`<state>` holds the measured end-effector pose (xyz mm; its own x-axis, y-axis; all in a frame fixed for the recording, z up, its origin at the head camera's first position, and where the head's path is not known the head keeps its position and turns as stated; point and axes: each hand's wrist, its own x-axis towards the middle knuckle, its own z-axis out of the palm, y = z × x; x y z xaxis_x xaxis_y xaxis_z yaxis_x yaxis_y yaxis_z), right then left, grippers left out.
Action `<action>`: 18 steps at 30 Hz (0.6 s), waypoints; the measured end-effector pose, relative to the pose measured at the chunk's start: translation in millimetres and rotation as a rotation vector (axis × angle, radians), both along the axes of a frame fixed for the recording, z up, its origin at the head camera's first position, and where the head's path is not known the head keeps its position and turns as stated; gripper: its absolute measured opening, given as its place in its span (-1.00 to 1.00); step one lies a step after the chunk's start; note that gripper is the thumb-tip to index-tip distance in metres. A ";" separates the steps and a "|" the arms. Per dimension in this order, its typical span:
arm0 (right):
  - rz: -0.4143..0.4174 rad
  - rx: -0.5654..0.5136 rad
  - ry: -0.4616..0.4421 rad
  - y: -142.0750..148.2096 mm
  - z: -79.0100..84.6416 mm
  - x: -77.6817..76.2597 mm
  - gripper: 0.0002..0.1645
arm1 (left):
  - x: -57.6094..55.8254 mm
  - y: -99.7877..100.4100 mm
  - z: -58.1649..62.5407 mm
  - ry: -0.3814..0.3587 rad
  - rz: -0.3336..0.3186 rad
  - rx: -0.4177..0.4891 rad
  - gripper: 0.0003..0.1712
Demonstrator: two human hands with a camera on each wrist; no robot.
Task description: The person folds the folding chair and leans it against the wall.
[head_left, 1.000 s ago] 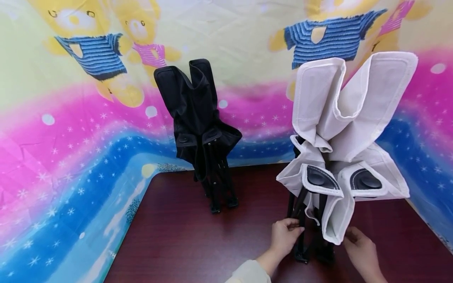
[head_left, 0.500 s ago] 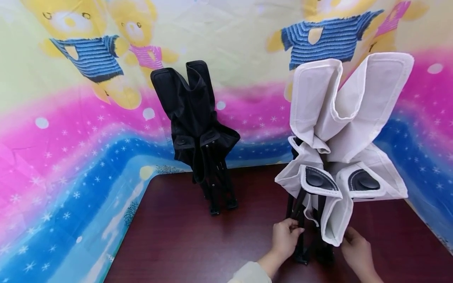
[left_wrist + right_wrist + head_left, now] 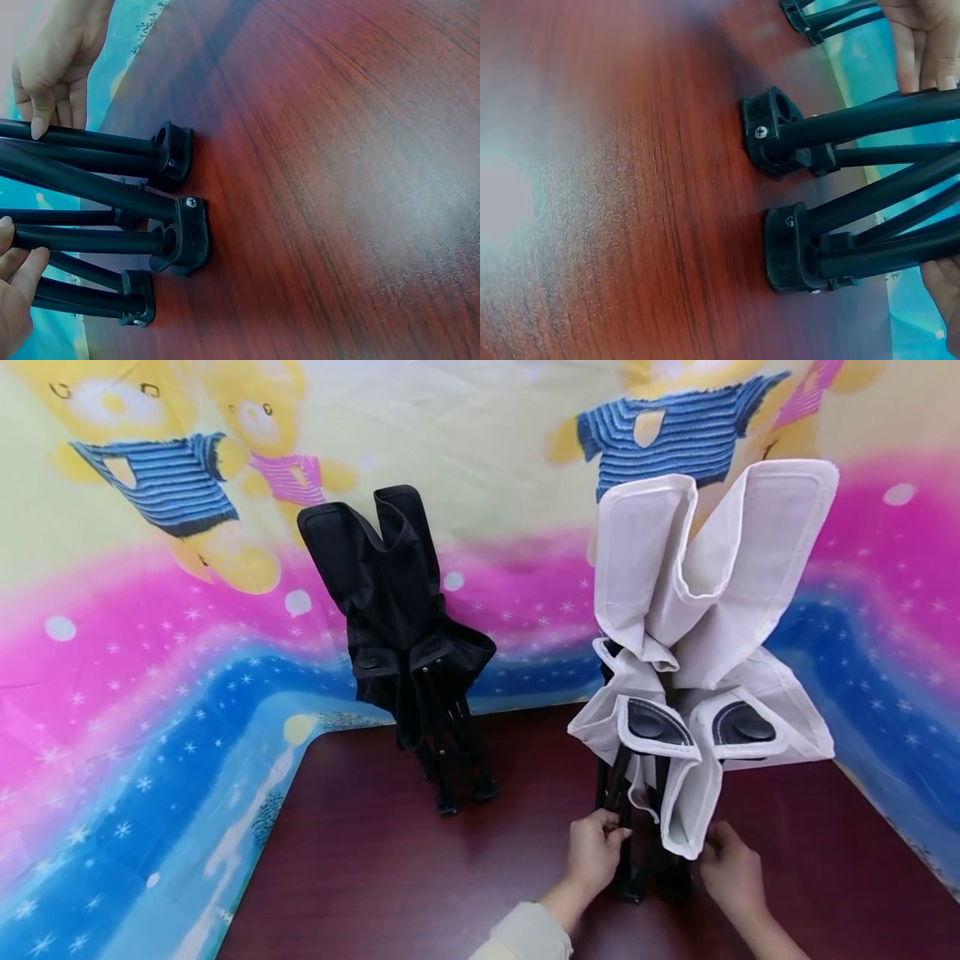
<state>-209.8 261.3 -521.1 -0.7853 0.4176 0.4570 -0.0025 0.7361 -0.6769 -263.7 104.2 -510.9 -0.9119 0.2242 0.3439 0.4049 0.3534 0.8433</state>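
A white folding chair [image 3: 783, 535] stands folded and upright on the brown table [image 3: 360, 877], its cloth bunched at the top. Two black corner patches [image 3: 742, 722] show on the cloth. My left hand [image 3: 592, 856] pinches one of its black tube legs [image 3: 97, 240] low down, between thumb and fingers. At the other side, my right hand [image 3: 735, 872] grips another leg, thumb in front, as the left wrist view shows; the cloth partly hides its fingertips in the head view. The black plastic feet [image 3: 784, 247] sit at the tabletop.
A black folding chair [image 3: 390, 585], also folded, stands further back on the left; its feet [image 3: 799, 15] show in the right wrist view. Behind the table hangs a bear-patterned cloth [image 3: 517, 435]. The table's left edge [image 3: 262, 852] borders this cloth.
The white chair has shifted slightly away from me and to the left, both hands moving with it. The whole head view has also turned a little to the right.
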 end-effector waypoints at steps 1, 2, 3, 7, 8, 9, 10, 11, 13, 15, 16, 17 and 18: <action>0.001 0.004 0.004 -0.6 -0.3 -1.2 -0.80 | -0.8 -0.5 0.1 0.005 0.002 -0.004 -0.96; 0.001 0.006 0.002 -1.3 -0.7 -2.2 -0.80 | -1.5 -0.9 0.1 0.013 0.003 -0.005 -0.97; -0.003 0.009 0.004 -2.1 -1.0 -3.1 -0.81 | -2.1 -1.2 0.0 0.026 0.003 -0.011 -0.97; -0.016 0.011 0.013 -4.6 -2.9 -5.8 -0.84 | -4.2 -1.9 -2.0 0.094 0.007 -0.028 -0.97; -0.021 0.009 0.015 -5.1 -3.4 -6.5 -0.84 | -5.0 -1.7 -2.8 0.108 0.007 -0.031 -0.97; -0.028 0.008 0.019 -5.4 -4.1 -7.6 -0.85 | -6.1 -1.4 -3.3 0.117 0.008 -0.034 -0.97; -0.032 0.008 0.023 -5.6 -4.7 -8.8 -0.85 | -7.3 -1.1 -3.7 0.121 0.009 -0.033 -0.96; -0.035 0.007 0.025 -5.8 -5.3 -10.2 -0.86 | -8.7 -0.9 -4.3 0.120 0.010 -0.033 -0.97; -0.041 0.008 0.028 -5.8 -6.4 -12.8 -0.86 | -11.1 -0.3 -4.6 0.110 0.014 -0.031 -0.97; -0.038 0.005 0.037 -5.7 -7.1 -14.8 -0.86 | -12.6 0.5 -3.9 0.095 0.018 -0.025 -0.97; -0.034 0.004 0.043 -5.9 -7.3 -15.5 -0.86 | -13.2 0.7 -3.6 0.088 0.022 -0.020 -0.97; -0.031 0.002 0.047 -6.0 -7.3 -16.0 -0.86 | -13.6 0.8 -3.4 0.085 0.025 -0.016 -0.97; -0.029 -0.001 0.052 -6.2 -7.3 -16.5 -0.85 | -13.9 0.9 -2.8 0.083 0.029 -0.013 -0.97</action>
